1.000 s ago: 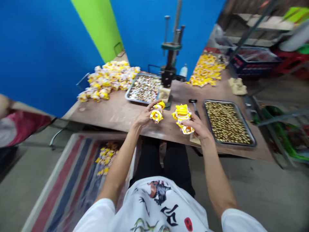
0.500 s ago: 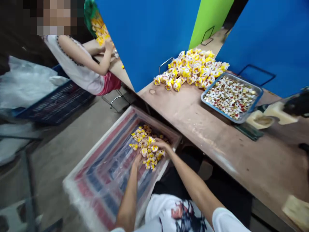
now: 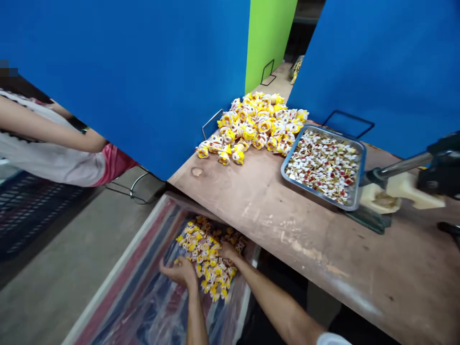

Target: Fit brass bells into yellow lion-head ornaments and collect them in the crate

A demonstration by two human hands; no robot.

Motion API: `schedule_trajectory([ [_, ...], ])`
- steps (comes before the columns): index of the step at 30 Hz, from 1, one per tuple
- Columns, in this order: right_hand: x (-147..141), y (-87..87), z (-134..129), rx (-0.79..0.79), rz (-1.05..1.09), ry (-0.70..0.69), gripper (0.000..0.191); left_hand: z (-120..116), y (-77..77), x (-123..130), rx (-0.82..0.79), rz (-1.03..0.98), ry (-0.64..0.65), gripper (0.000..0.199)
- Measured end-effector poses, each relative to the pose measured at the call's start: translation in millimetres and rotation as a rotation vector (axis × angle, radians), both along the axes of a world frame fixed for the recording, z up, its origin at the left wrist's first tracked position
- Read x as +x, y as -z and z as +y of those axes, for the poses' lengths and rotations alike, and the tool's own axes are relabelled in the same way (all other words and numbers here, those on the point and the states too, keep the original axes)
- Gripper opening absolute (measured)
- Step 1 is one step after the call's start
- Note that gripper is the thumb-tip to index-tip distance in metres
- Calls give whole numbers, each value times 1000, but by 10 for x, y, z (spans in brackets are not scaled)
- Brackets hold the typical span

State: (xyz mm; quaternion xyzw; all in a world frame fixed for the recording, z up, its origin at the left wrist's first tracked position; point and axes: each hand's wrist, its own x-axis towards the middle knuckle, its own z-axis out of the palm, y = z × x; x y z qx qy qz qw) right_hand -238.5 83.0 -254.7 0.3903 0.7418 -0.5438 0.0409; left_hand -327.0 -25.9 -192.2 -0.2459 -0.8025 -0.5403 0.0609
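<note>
A heap of small yellow-and-white plastic figures (image 3: 206,254) lies in a low bin (image 3: 118,292) lined with clear film over red, blue and white striped sheeting. At the heap's left side is my left hand (image 3: 180,272), its thumb stretched away from the curved fingers; a yellow bit shows beside them, and no firm grip is visible. My right hand (image 3: 229,252) reaches into the heap's right part, touching the figures. Its fingertips are hidden among them, so whether it grips one cannot be seen.
Above the bin, a wooden table (image 3: 251,191) carries a larger pile of similar figures (image 3: 255,124), a metal tray (image 3: 323,165) of small white, red and gold parts, and a bench device (image 3: 406,187). Blue panels (image 3: 143,72) stand behind. A co-worker's arm (image 3: 53,132) and a dark crate (image 3: 32,211) are left.
My hands have moved apart: the left has drawn back to the heap's left side, the right sits deeper among the figures. The view has turned right and closer to the table.
</note>
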Motion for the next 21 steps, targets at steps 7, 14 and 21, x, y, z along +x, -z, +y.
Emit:
schedule_trajectory([
  [7,837,-1525,-42,6,431,-246,49,1571,-1663,-861,-109,523,413,64],
  [14,1038,-3684,2527,962,394,221,72,2643,-2163,-1087,-688,418,561,93],
  [21,469,-3420,3427,899,-159,102,96,2444,-1687,-351,-399,334,464,96],
])
